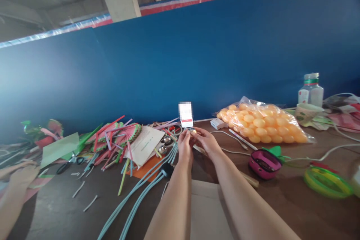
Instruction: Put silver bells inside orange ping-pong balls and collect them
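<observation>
My left hand (185, 143) and my right hand (204, 139) meet at the middle of the table, fingers closed together. Between their fingertips is a small shiny metallic piece (192, 130), mostly covered, so its kind is unclear. Just beyond them a phone (186, 115) stands upright with a lit white screen. Two silver balls (162, 149) lie left of my left hand. Near my left forearm, several pale blue cords (140, 180) run from a black knob (167, 170) toward the table's front.
At left are coloured paper strips (108, 144), scissors (69, 163) and another person's hand (24, 174). A bag of orange balls (261, 123), a magenta case (264, 164), yellow-green tape rolls (327, 182), a cup (308, 113) and a bottle (311, 92) are at right. A blue partition (180, 60) stands behind.
</observation>
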`<state>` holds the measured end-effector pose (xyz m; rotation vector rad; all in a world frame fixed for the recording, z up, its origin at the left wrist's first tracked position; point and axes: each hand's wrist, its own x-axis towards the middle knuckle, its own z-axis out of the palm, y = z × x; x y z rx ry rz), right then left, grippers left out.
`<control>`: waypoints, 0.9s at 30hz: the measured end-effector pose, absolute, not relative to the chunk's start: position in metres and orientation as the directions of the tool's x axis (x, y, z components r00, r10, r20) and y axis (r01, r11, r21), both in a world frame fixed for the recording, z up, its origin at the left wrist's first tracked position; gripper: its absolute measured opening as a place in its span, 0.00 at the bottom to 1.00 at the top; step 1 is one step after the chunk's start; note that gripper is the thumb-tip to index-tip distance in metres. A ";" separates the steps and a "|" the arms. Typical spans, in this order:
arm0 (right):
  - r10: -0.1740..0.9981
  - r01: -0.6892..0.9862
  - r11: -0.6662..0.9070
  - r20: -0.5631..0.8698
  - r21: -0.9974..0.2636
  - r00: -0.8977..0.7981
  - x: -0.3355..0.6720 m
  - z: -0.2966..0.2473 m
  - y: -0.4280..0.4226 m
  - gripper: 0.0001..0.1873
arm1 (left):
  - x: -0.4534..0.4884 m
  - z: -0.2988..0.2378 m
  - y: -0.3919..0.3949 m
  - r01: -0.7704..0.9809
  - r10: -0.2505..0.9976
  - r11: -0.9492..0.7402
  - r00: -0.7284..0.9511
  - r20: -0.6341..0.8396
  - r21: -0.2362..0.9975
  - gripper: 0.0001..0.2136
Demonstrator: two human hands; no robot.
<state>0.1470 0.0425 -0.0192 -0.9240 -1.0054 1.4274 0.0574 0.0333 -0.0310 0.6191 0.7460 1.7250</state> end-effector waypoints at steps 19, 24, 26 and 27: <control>0.999 -0.399 -0.040 -0.021 -0.916 -0.050 0.147 -0.015 0.038 0.22 | 0.061 -0.029 0.033 -0.657 0.977 -0.192 -0.198 0.079 0.729 0.19; 0.999 -0.411 -0.041 -0.027 -0.911 -0.040 0.147 -0.019 0.040 0.23 | 0.062 -0.034 0.036 -0.695 0.975 -0.195 -0.215 0.058 0.692 0.20; 0.999 -0.393 -0.032 -0.025 -0.919 -0.023 0.147 -0.021 0.041 0.24 | 0.061 -0.034 0.037 -0.712 0.976 -0.185 -0.213 0.044 0.677 0.19; 1.000 -0.376 -0.022 -0.020 -0.926 -0.010 0.146 -0.022 0.041 0.24 | 0.061 -0.034 0.038 -0.719 0.977 -0.177 -0.210 0.033 0.672 0.19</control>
